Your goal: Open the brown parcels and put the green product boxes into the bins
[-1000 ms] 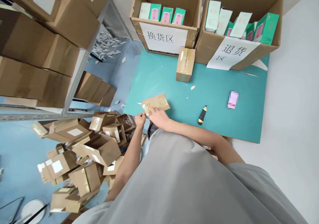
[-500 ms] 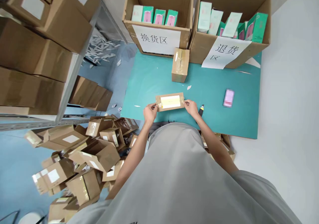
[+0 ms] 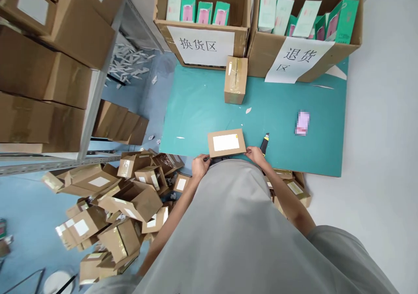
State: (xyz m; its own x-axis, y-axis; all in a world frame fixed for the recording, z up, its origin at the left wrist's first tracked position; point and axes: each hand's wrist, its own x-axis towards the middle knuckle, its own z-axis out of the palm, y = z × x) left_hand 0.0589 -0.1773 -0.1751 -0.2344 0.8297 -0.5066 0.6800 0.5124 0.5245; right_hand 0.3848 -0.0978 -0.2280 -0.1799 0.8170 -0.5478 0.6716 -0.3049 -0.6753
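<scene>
At the near edge of the green tabletop is a small cardboard box [image 3: 212, 138], its upper face carrying a white label with a small yellow mark. My left hand [image 3: 200, 166] has its fingers closed at the near left corner of this box. Pinched at the near right corner is my right hand [image 3: 255, 155]. The fingertips are partly hidden by the box edges. Just right of the right hand lies a black and yellow utility knife [image 3: 264, 144]. A taped carton [image 3: 235, 80] stands farther back.
Two large cartons, one on the left [image 3: 240, 38] and one on the right [image 3: 256, 56], hold green and white boxes at the back of the table [image 3: 202, 98]. A blurred pink item [image 3: 302, 123] lies right. Opened cartons [image 3: 130, 198] cover the floor left; shelves [image 3: 94, 111] hold more.
The small box has been turned over toward me, so a different face with a white label shows instead of the yellowish one. Both hands have moved nearer my body.
</scene>
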